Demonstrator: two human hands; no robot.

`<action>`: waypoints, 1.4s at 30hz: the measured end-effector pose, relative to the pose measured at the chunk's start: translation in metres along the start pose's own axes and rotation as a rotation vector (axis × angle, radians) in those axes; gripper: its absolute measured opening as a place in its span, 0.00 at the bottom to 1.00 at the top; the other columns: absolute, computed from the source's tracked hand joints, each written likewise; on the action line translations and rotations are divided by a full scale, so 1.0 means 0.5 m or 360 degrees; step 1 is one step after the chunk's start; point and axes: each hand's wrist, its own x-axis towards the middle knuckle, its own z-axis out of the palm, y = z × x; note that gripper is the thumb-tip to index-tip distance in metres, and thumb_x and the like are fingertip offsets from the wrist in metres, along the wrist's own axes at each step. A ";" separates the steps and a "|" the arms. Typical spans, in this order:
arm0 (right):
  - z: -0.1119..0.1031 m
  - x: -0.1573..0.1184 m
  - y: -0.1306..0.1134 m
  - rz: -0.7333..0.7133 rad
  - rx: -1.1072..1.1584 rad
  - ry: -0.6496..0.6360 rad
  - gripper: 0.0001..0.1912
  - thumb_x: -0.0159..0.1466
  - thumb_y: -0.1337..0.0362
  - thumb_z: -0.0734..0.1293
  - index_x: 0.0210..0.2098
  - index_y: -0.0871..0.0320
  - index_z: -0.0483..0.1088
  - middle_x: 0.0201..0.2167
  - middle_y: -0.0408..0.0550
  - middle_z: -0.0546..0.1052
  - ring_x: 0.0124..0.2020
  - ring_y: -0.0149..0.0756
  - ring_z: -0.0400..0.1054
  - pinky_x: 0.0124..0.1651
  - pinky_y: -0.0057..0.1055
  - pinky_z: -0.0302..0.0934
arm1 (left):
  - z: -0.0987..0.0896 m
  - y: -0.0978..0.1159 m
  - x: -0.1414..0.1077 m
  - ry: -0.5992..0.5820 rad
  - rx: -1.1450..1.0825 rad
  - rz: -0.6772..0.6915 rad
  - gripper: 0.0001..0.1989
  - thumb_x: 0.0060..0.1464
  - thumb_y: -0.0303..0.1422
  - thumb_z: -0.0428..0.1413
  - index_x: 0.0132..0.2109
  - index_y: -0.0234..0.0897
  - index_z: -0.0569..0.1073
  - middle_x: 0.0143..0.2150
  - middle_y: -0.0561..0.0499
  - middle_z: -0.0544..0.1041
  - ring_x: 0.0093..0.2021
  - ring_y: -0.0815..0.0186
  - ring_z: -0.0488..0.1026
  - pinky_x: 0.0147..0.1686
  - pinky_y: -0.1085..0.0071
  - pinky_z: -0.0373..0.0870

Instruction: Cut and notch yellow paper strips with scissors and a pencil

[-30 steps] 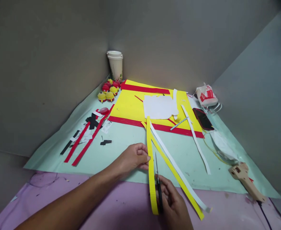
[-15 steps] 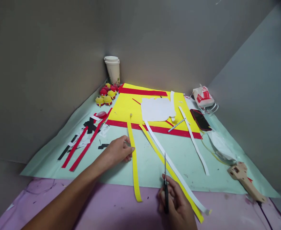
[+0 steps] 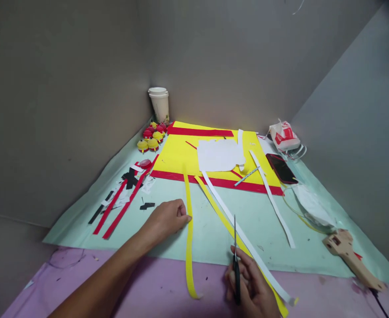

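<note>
My left hand [image 3: 169, 218] pinches a long yellow paper strip [image 3: 189, 247] near its middle, thumb against its left edge. The strip hangs down past the mat's front edge, and its far end reaches up to the yellow sheet [image 3: 177, 152]. My right hand [image 3: 252, 282] is wrapped round the black handles of scissors [image 3: 236, 278], whose blades point up and away and look closed. Beside the scissors a second yellow strip [image 3: 210, 196] and a long white strip [image 3: 220, 203] run diagonally, partly behind my right hand.
Red strips [image 3: 121, 216] and black and white scraps lie left. Yellow-red round pieces [image 3: 152, 143] and a lidded cup [image 3: 160, 106] stand at the back. Rightward are a phone [image 3: 282, 168], a mask [image 3: 313, 207], a tissue pack [image 3: 284, 136] and a glue gun [image 3: 353, 258].
The view has shifted, so most things appear slightly lower and to the right. The held yellow strip has slid toward me, its near end lower and its far end no longer as far over the sheet.
</note>
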 end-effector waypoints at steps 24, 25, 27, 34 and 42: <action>-0.018 -0.001 0.026 -0.0170 -0.0078 -0.0112 0.28 0.58 0.46 0.69 0.51 0.57 0.72 0.22 0.42 0.70 0.17 0.28 0.61 0.21 0.24 0.55 | 0.043 0.083 0.138 -0.0096 -0.0635 -0.0077 0.12 0.50 0.35 0.58 0.23 0.34 0.70 0.22 0.48 0.77 0.16 0.71 0.65 0.18 0.74 0.54; -0.018 -0.002 0.027 -0.0169 -0.0084 -0.0113 0.28 0.59 0.46 0.69 0.51 0.57 0.72 0.22 0.42 0.70 0.17 0.28 0.61 0.21 0.25 0.55 | 0.045 0.084 0.142 -0.0078 -0.0664 -0.0065 0.11 0.49 0.34 0.59 0.22 0.34 0.70 0.21 0.48 0.76 0.16 0.70 0.66 0.18 0.74 0.55; -0.017 -0.003 0.027 -0.0172 -0.0087 -0.0106 0.28 0.59 0.46 0.69 0.51 0.58 0.72 0.22 0.42 0.70 0.17 0.28 0.61 0.22 0.25 0.56 | 0.046 0.086 0.146 -0.0037 -0.0751 -0.0029 0.10 0.47 0.31 0.60 0.23 0.35 0.70 0.20 0.50 0.75 0.17 0.71 0.66 0.19 0.74 0.57; -0.023 -0.003 0.011 -0.0180 -0.0102 -0.0090 0.27 0.60 0.49 0.68 0.54 0.57 0.70 0.24 0.42 0.71 0.19 0.29 0.62 0.22 0.25 0.57 | 0.020 0.061 0.146 -0.0019 -0.1288 0.0020 0.07 0.51 0.33 0.58 0.31 0.33 0.69 0.30 0.45 0.78 0.29 0.66 0.76 0.30 0.73 0.73; -0.025 -0.019 -0.024 -0.0411 -0.0255 0.0131 0.23 0.63 0.51 0.66 0.53 0.57 0.70 0.28 0.47 0.76 0.23 0.32 0.68 0.26 0.27 0.65 | 0.023 0.029 0.155 0.0031 -0.1674 0.0090 0.07 0.56 0.30 0.53 0.31 0.36 0.63 0.27 0.46 0.77 0.24 0.66 0.77 0.24 0.73 0.75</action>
